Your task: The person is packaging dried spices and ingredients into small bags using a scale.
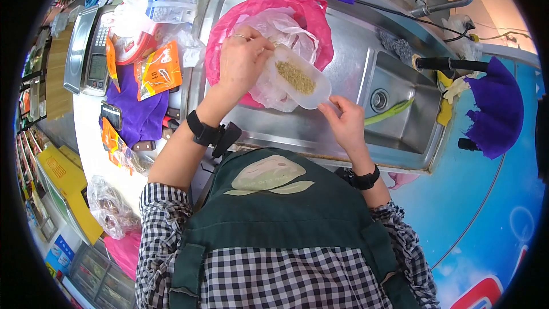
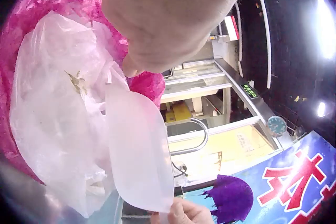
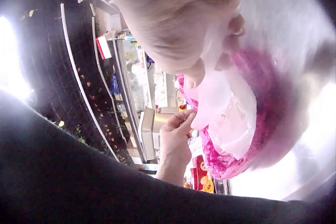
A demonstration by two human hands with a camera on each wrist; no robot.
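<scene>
Both hands hold a translucent white plastic scoop (image 1: 313,100) over an open bag. Dried green-brown herb bits (image 1: 295,77) lie in its hollow. My left hand (image 1: 239,64) pinches the far-left end of the scoop, and my right hand (image 1: 347,125) pinches its near-right end between thumb and fingers. Below is a clear plastic bag (image 2: 55,129) inside a crinkled pink bag (image 1: 229,28). A few herb sprigs (image 2: 77,82) show in the clear bag in the left wrist view; the rest of its contents is hidden.
On the right is a steel sink basin (image 1: 400,131) with a green stalk (image 1: 392,113) in it. Orange packets (image 1: 158,71), a scale (image 1: 94,63), a phone (image 1: 111,115) and a purple cloth (image 1: 143,114) crowd the left counter. A faucet (image 1: 457,3) stands at the back right.
</scene>
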